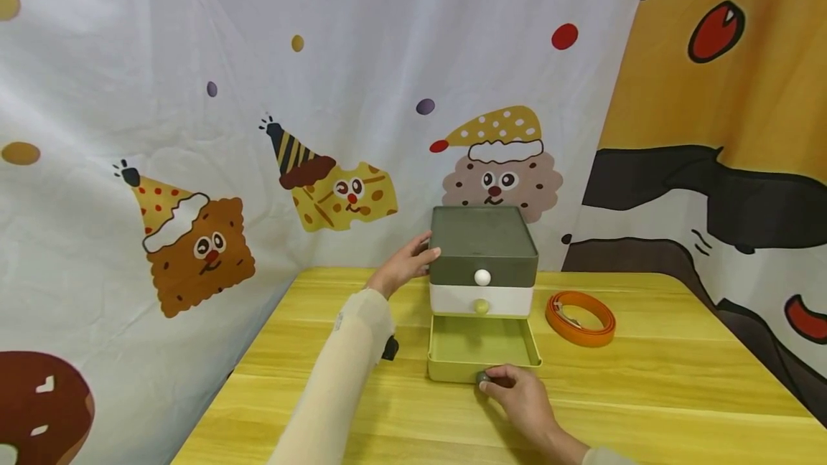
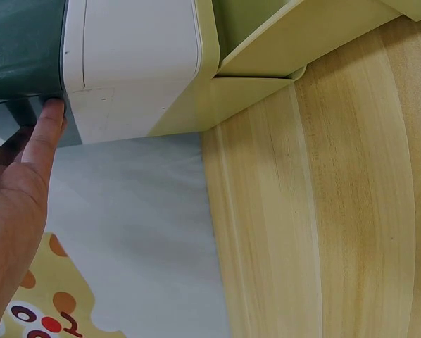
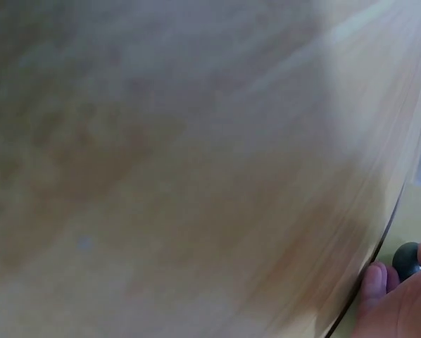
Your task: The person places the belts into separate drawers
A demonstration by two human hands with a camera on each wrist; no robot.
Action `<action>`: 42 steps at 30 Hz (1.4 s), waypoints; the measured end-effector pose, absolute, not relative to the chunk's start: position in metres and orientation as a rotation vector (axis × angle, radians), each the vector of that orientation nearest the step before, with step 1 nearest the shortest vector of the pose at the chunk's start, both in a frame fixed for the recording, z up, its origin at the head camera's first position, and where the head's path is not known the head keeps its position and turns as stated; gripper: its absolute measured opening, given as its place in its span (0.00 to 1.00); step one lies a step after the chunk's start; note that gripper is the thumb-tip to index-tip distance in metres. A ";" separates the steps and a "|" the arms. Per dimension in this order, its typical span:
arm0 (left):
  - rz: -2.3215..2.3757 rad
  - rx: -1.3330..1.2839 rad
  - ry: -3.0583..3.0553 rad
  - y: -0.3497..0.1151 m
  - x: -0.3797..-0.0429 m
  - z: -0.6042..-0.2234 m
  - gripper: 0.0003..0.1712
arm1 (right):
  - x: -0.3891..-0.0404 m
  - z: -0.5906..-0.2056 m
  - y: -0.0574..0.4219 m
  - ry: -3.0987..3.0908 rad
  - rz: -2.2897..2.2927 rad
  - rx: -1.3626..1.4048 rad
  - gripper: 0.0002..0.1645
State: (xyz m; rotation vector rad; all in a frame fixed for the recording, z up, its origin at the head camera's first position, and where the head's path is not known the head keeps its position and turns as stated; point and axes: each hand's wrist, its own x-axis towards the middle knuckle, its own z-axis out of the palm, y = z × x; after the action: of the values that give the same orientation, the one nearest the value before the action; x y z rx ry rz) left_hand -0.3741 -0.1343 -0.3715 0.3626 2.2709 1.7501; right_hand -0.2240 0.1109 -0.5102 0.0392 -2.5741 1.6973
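Observation:
A small three-tier drawer box point(image 1: 483, 232) stands on the table, its top tier dark green, the middle white and the lowest yellow-green. The bottom drawer point(image 1: 452, 372) is pulled out, and I see nothing inside it. My right hand point(image 1: 522, 402) pinches that drawer's dark round knob point(image 3: 406, 259) between thumb and fingers. Against the left side of the dark green tier rests my left hand point(image 1: 403, 265), its fingers extended; the left wrist view shows the fingertips on that side wall point(image 2: 27, 109). The upper two drawers are closed, with a white knob point(image 1: 482, 278) and a yellow-green knob point(image 1: 481, 306).
A coiled orange belt point(image 1: 597, 336) with a metal buckle lies right of the box on the wood-grain table point(image 1: 646, 379). Beside the left forearm a small black object point(image 1: 390, 348) is partly hidden. A curtain point(image 1: 362, 34) printed with cartoon figures hangs behind.

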 end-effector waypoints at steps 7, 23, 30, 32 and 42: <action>1.747 0.368 2.274 -0.134 -0.375 -0.372 0.45 | -0.224 -0.510 0.112 -2.591 1.645 0.062 0.10; 1.744 0.368 2.270 -0.134 -0.374 -0.370 0.44 | -0.222 -0.504 0.114 -2.639 1.578 0.076 0.11; 1.744 0.372 2.275 -0.134 -0.374 -0.371 0.44 | -0.222 -0.497 0.118 -2.632 1.615 0.014 0.12; 1.751 0.375 2.268 -0.134 -0.374 -0.371 0.44 | -0.223 -0.495 0.120 -2.625 1.624 -0.006 0.11; 1.757 0.377 2.257 -0.135 -0.375 -0.372 0.44 | -0.227 -0.475 0.131 -2.613 1.605 -0.063 0.10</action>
State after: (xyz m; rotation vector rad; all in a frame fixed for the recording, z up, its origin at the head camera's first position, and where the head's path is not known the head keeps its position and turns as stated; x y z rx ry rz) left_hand -0.3747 -0.1346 -0.3719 0.3768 2.2572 1.7567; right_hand -0.2274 0.1310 -0.4749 -0.0630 -2.6135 1.6055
